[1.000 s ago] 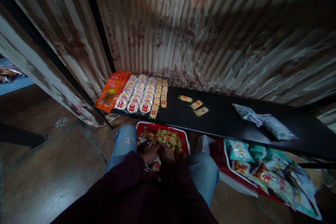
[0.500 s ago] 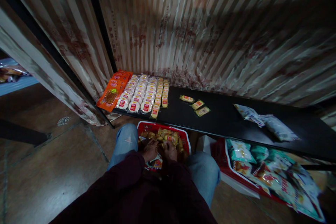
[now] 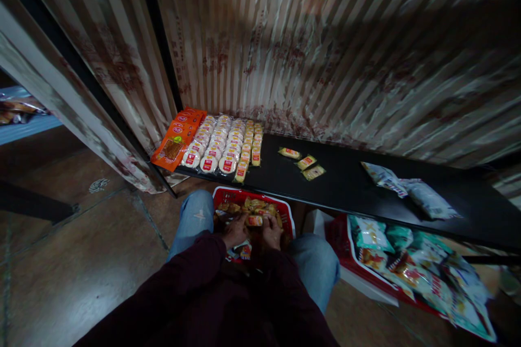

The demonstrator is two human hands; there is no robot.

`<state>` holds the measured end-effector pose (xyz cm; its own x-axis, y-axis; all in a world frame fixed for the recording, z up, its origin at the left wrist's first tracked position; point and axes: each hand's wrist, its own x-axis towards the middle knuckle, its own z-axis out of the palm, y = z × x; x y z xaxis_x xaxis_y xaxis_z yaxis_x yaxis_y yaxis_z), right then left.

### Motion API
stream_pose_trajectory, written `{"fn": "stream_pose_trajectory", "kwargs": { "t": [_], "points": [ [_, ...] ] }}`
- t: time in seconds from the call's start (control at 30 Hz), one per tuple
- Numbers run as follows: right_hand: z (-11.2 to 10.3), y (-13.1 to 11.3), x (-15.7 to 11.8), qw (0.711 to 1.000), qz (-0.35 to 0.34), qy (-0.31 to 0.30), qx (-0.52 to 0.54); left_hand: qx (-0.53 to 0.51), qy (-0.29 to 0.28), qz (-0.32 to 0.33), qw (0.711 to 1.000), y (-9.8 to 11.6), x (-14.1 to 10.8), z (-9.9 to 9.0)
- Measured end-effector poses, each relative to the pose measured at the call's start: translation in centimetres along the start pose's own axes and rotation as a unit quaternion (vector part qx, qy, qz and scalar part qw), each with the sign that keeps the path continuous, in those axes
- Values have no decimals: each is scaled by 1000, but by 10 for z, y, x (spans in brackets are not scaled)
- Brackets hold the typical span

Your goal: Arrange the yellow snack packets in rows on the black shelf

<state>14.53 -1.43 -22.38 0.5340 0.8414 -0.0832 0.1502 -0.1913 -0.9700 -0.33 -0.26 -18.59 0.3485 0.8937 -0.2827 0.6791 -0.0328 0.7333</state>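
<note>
Between my knees stands a red basket with a white rim, holding several yellow-wrapped snacks. My left hand and my right hand are both over it. Between their fingertips is a small yellow packet with a red and white label, gripped at its two ends. Beneath my left hand lies a pack with blue, white and red print. On the black shelf stand rows of round white packets, with rows of small yellow packets to their right.
Orange bags lie at the shelf's left end. Three loose yellow packets and two white-blue bags lie farther right. A second red basket of bagged snacks is at the lower right. A striped curtain hangs behind.
Both hands have turned and levelled out around a yellow packet, which now shows its label between the fingertips. The view has shifted very slightly.
</note>
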Motion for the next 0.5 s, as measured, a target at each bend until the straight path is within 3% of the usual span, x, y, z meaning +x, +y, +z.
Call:
{"fn": "stream_pose_trajectory", "kwargs": {
  "t": [0.13,0.4,0.5],
  "points": [
    [1,-7,2,998,33,-21,44,-13,15,10,1000,4,6,2],
    [0,-26,-6,975,117,-104,160,-87,66,-38,993,7,11,11],
    [2,-30,-12,977,90,-135,138,-112,76,-57,989,11,9,8]
  ]
}}
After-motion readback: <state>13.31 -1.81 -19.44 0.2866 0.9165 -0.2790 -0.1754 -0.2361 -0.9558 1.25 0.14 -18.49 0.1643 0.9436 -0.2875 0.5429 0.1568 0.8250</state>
